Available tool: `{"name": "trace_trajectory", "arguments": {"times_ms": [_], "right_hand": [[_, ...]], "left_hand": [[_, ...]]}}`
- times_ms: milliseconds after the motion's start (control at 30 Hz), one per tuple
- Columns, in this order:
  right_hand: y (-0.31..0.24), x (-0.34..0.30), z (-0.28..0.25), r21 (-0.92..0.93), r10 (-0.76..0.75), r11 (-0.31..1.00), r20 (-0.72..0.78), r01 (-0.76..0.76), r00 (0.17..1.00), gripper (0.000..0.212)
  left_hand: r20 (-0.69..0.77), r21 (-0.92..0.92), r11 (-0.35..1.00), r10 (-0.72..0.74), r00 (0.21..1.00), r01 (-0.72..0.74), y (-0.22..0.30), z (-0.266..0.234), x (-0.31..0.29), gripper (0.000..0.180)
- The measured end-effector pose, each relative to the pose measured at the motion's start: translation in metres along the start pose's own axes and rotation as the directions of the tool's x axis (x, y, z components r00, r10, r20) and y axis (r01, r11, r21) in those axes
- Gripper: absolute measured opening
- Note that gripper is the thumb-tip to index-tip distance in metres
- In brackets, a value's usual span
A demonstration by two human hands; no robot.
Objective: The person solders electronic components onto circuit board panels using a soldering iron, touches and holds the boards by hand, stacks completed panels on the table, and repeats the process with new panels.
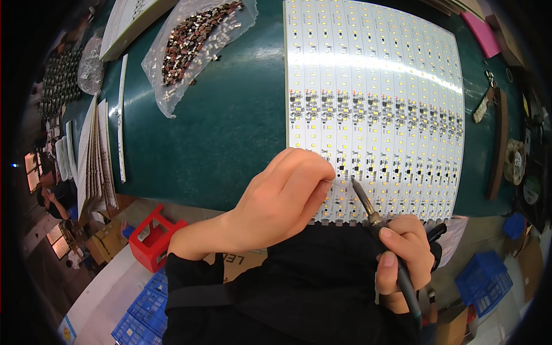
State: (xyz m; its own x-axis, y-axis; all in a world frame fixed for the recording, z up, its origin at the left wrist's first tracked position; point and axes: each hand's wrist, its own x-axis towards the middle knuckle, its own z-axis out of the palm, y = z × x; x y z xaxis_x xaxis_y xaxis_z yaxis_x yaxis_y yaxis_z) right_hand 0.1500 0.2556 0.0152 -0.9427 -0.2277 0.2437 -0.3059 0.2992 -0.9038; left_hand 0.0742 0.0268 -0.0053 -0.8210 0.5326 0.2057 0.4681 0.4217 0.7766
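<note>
My right hand (405, 250) is wrapped round a soldering iron (374, 217), whose dark tip meets or hovers just over a white LED circuit board panel (368, 75). The panel is a sheet of long strips side by side, with yellow LEDs and a band of small black parts across its middle. My left hand (287, 192) rests over the panel's lower left, thumb and fingers pinched together. Whatever lies between those fingertips is hidden. Left of the panel, a clear plastic bag (241, 17) lies open with many small brown and metallic parts (192, 43) in it.
A single narrow strip (121, 121) lies at the green table's (201, 149) left, beside stacked white panels (95, 161). A red plastic holder (152, 238) stands near my left forearm. On the right are a brown bar (498, 144) and a blue crate (484, 282).
</note>
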Motion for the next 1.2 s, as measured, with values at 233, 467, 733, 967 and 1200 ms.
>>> {"name": "trace_trajectory", "arguments": {"times_ms": [233, 467, 733, 967, 1200], "right_hand": [[0.007, 0.003, 0.006, -0.005, -0.022, 1.000, -0.032, 0.022, 0.999, 0.035], [0.007, 0.004, 0.008, 0.002, -0.021, 1.000, -0.047, 0.021, 0.999, 0.032], [0.004, 0.007, 0.007, -0.012, -0.037, 0.999, -0.048, 0.037, 0.998, 0.031], [0.004, 0.001, 0.000, -0.003, -0.053, 0.999, -0.123, 0.053, 0.991, 0.031], [0.008, -0.004, -0.001, -0.015, -0.062, 0.998, -0.154, 0.061, 0.986, 0.031]], "left_hand": [[-0.033, -0.043, 0.997, -0.063, 0.997, 0.062, 0.003, 0.008, 0.005, 0.031], [-0.029, 0.034, 0.999, 0.007, 1.000, -0.006, -0.005, 0.007, 0.004, 0.030], [-0.028, 0.158, 0.986, 0.055, 0.998, -0.050, 0.000, 0.012, 0.008, 0.028], [-0.001, 0.252, 0.965, 0.071, 0.997, -0.068, 0.006, 0.006, 0.009, 0.027], [0.027, -0.008, 1.000, -0.011, 1.000, 0.011, 0.009, 0.008, 0.011, 0.025]]}}
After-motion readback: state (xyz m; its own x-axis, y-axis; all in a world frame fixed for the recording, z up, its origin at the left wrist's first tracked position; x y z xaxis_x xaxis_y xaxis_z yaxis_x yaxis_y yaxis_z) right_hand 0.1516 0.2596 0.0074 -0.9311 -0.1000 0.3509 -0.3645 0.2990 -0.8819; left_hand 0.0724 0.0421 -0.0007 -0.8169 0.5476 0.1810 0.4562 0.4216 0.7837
